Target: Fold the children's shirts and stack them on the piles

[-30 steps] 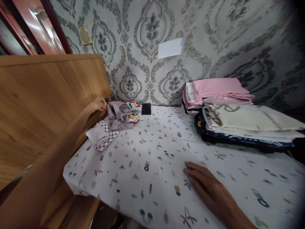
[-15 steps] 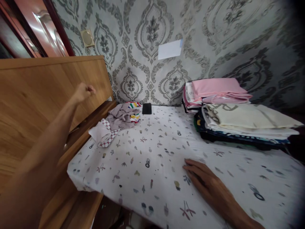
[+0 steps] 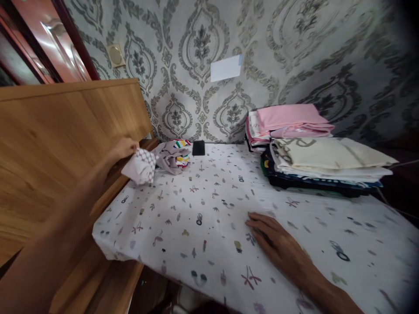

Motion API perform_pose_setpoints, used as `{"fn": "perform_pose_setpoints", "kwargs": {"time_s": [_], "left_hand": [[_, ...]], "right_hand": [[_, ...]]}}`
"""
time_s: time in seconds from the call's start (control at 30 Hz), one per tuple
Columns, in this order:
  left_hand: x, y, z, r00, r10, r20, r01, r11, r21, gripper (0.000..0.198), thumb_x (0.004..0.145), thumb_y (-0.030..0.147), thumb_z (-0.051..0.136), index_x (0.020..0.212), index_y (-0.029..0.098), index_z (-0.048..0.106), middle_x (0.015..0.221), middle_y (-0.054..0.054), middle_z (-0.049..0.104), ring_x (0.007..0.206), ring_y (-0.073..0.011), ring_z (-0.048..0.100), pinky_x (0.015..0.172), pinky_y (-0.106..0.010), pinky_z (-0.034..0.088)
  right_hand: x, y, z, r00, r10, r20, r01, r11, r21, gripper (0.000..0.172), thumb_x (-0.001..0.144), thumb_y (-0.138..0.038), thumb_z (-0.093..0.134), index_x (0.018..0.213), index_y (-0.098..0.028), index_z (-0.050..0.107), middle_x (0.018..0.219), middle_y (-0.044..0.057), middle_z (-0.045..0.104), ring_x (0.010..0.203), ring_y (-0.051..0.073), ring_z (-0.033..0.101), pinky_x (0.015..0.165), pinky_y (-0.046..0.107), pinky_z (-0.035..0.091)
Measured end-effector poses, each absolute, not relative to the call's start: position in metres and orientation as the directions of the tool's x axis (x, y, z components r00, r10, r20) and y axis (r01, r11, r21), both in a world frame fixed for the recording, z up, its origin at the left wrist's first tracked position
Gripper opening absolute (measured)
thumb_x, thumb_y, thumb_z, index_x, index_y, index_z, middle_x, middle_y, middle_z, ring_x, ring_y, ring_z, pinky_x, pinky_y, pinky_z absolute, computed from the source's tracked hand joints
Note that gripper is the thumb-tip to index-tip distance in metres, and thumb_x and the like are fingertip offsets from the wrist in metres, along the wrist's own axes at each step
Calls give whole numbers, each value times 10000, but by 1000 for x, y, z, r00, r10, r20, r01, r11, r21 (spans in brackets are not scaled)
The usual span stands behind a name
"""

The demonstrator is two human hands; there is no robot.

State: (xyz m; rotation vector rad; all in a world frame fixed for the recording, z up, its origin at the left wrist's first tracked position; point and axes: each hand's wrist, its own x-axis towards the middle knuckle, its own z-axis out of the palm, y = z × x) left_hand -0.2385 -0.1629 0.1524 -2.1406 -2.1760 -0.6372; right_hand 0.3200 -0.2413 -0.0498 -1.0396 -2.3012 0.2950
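Note:
My left hand [image 3: 127, 148] pinches the edge of a white garment with a red-dotted part [image 3: 141, 167], which is partly lifted near the wooden headboard. Right beside it lies a crumpled grey-mauve garment [image 3: 172, 157], with a colour-striped cloth [image 3: 183, 161] showing at its edge. My right hand [image 3: 273, 235] rests palm down on the printed white bedsheet [image 3: 209, 196], fingers stretched out and holding nothing.
Folded pink clothes [image 3: 291, 117] are stacked by the wall at the right. In front of them is another folded pile topped by a cream garment [image 3: 334, 152]. A small black flat object [image 3: 198, 148] lies by the wall. The wooden headboard [image 3: 72, 122] borders the left side.
My left hand has come down from in front of the headboard and taken hold of the white dotted garment, raising part of it. My right hand stays on the sheet.

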Motion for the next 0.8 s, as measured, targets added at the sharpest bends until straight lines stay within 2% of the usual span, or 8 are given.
{"fn": "perform_pose_setpoints", "kwargs": {"time_s": [0.13,0.37,0.43,0.5,0.53,0.6,0.7,0.8], "left_hand": [[-245,-170,201,-218,812,542,862,-100,496,74,801,237,627,839,179,600,761,-4,653,707,-139,589,658,-261,474],[-172,-206,172,-300,767,567,597,-312,739,184,734,297,745,772,187,603,711,30,640,675,-121,576,665,-253,498],[-134,-230,145,-114,882,457,607,-302,735,173,711,308,750,733,188,628,693,25,645,654,-121,576,631,-234,474],[-96,-259,115,290,954,79,636,-253,729,155,716,311,749,698,182,665,662,12,660,636,-132,595,616,-230,471],[-81,-273,101,458,881,-122,635,-228,738,137,750,308,726,717,181,686,672,2,677,634,-136,608,610,-229,471],[-61,-295,79,598,735,-319,617,-168,769,172,810,347,685,787,179,714,681,-13,686,610,-138,607,579,-224,459],[-62,-300,66,521,803,-290,608,-111,786,286,870,441,618,897,171,711,729,-33,694,628,-153,620,580,-231,464],[-86,-275,61,195,975,-112,768,-81,636,298,894,430,545,905,169,689,806,-55,710,752,-195,654,672,-261,492]], "right_hand": [[322,-241,-52,-524,742,418,608,670,-427,345,1003,-422,451,1148,-252,713,1295,109,686,1187,282,661,1019,521,562],[320,-244,-51,-512,742,432,597,669,-442,326,986,-372,463,1138,-239,719,1298,117,684,1200,287,654,1032,529,549],[319,-246,-49,-511,747,426,597,665,-449,313,982,-360,471,1130,-242,721,1293,117,686,1200,289,652,1035,532,544],[319,-247,-47,-519,746,418,595,666,-449,311,982,-344,468,1130,-238,720,1283,121,688,1195,291,653,1034,537,540],[319,-249,-46,-525,745,413,594,667,-450,314,983,-338,464,1134,-236,720,1282,123,688,1193,292,651,1032,540,539],[318,-251,-44,-536,744,399,589,668,-454,323,985,-334,456,1135,-231,723,1286,127,685,1194,295,647,1023,541,541],[316,-256,-37,-547,754,365,589,656,-473,332,986,-335,452,1133,-223,728,1288,131,684,1194,296,644,1017,535,540],[307,-260,-25,-570,757,318,569,644,-511,334,984,-322,451,1142,-209,723,1290,132,684,1199,289,641,1030,525,530]]}}
